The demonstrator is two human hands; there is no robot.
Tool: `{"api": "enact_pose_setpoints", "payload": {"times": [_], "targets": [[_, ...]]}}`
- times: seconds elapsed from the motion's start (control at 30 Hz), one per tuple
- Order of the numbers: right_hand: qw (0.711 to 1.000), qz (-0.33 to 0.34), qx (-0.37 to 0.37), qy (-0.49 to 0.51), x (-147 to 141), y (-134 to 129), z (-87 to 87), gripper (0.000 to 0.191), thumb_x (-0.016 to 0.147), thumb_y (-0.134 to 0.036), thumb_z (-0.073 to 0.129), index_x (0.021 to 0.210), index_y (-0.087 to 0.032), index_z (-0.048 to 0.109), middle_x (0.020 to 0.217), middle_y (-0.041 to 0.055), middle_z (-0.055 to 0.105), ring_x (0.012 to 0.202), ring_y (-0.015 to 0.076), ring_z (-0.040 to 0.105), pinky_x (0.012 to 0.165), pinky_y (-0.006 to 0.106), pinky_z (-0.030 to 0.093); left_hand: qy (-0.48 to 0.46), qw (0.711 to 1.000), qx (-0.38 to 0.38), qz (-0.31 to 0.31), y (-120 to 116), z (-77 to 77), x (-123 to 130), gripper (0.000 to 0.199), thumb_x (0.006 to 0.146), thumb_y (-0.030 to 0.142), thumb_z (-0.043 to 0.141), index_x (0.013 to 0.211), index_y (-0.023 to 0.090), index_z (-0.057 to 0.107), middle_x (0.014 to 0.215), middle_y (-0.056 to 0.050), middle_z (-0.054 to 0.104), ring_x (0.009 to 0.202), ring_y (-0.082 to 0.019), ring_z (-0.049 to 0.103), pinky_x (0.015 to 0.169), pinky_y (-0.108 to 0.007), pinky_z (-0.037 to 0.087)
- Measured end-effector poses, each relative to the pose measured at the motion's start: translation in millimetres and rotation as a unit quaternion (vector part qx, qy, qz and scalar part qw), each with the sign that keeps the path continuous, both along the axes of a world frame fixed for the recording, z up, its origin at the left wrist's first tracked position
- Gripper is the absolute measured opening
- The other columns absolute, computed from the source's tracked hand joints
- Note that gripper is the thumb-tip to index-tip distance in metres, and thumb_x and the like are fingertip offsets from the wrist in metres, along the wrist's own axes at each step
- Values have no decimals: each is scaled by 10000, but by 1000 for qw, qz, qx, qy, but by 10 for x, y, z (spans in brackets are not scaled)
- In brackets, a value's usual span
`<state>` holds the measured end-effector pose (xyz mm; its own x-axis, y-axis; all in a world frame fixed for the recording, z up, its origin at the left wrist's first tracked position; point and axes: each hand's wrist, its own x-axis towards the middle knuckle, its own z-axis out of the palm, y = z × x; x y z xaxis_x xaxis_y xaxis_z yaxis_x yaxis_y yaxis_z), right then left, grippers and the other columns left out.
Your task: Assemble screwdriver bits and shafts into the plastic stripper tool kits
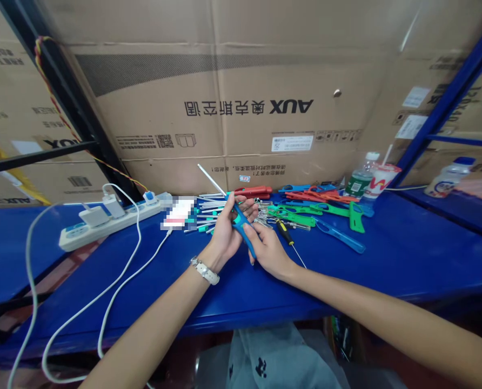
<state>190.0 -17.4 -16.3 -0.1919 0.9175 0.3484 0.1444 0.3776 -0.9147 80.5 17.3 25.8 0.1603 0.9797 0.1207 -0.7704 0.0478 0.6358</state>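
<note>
A blue long-reach lighter (243,228) with a thin metal tube is tilted up to the left between my hands. My left hand (225,232), palm up and fingers curled, supports it near the base of the tube. Around the lower end of its handle closes my right hand (272,251), thumb on the body. Behind my hands lie several metal tubes (208,206) with teal ends, and red handle shells (257,192). To the right are green handle shells (301,217), a blue translucent shell (340,237) and a yellow-and-black screwdriver (285,232).
At the left, a white power strip (115,219) has chargers and trailing cables. A blurred-out phone-like object (179,212) sits beside it. A green-labelled bottle (360,181), a cup with a straw (382,181) and another bottle (449,178) stand right. Cardboard (241,70) backs the blue table (407,254).
</note>
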Motion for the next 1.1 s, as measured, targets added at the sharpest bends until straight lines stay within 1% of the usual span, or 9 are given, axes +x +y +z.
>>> {"api": "enact_pose_setpoints", "payload": {"times": [0.23, 0.37, 0.5, 0.7, 0.77, 0.9, 0.97, 1.03, 1.1], "targets": [[1000, -4, -22, -15, -88, 46, -57, 562, 939, -748, 371, 754, -233, 495, 454, -38, 528, 372, 138, 505, 437, 251, 378, -10, 1000, 11, -6, -25, 19, 10, 388, 936, 339, 711, 678, 177, 470, 511, 92, 381, 400, -52, 392, 423, -185, 372], [985, -67, 44, -154, -96, 55, -65, 552, 1008, -632, 292, 743, -214, 537, 628, 46, 619, 549, 176, 575, 530, 283, 359, 5, 1000, -8, 10, -35, 29, 2, 275, 995, 294, 628, 770, 170, 527, 508, 106, 324, 368, -43, 317, 364, -166, 297], [951, -91, 24, -293, -107, 30, 21, 532, 1056, -479, 242, 823, -189, 622, 727, 99, 683, 681, 221, 634, 561, 302, 325, 27, 1000, 1, 11, -34, 15, -1, 285, 1008, 277, 582, 756, 178, 493, 530, 102, 313, 374, -39, 301, 361, -153, 290], [950, -40, 30, -308, 68, 41, 165, 507, 1042, -542, 320, 758, -213, 581, 695, 61, 674, 674, 204, 632, 579, 290, 336, 229, 962, 133, 72, 101, 142, -99, 299, 988, 414, 561, 794, 215, 451, 589, 98, 320, 380, -58, 275, 380, -206, 282], [972, -27, 39, -231, 205, 84, 202, 483, 985, -603, 442, 701, -219, 517, 581, 11, 601, 580, 171, 577, 565, 277, 351, 374, 890, 224, 132, 156, 212, -188, 314, 1002, 436, 513, 784, 222, 438, 567, 94, 306, 385, -77, 282, 403, -228, 267], [996, -23, -24, 80, 402, 237, 271, 483, 865, -711, 556, 788, -244, 461, 461, -73, 491, 388, 108, 409, 412, 230, 301, 700, 589, 381, 135, 148, 190, -342, 169, 984, 305, 530, 857, 195, 520, 613, 13, 517, 517, -159, 500, 545, -282, 360], [988, -30, -38, 149, 404, 303, 286, 517, 786, -726, 652, 815, -242, 472, 465, -76, 519, 367, 93, 396, 369, 212, 278, 778, 479, 390, 111, 97, 94, -374, 149, 1005, 291, 488, 940, 173, 550, 697, -51, 621, 609, -221, 600, 590, -310, 398], [984, -27, -32, 174, 353, 334, 275, 522, 744, -710, 707, 800, -230, 511, 479, -62, 547, 364, 89, 419, 338, 205, 282, 811, 427, 386, 105, 50, -9, -388, 193, 1033, 302, 436, 1010, 158, 561, 777, -98, 681, 688, -264, 661, 618, -329, 429], [983, -15, -24, 181, 284, 335, 243, 504, 710, -666, 766, 805, -216, 560, 542, -37, 601, 399, 100, 480, 322, 204, 318, 821, 408, 385, 105, 22, -78, -400, 230, 1046, 324, 413, 1053, 151, 564, 825, -121, 707, 731, -286, 689, 631, -338, 449]]}}
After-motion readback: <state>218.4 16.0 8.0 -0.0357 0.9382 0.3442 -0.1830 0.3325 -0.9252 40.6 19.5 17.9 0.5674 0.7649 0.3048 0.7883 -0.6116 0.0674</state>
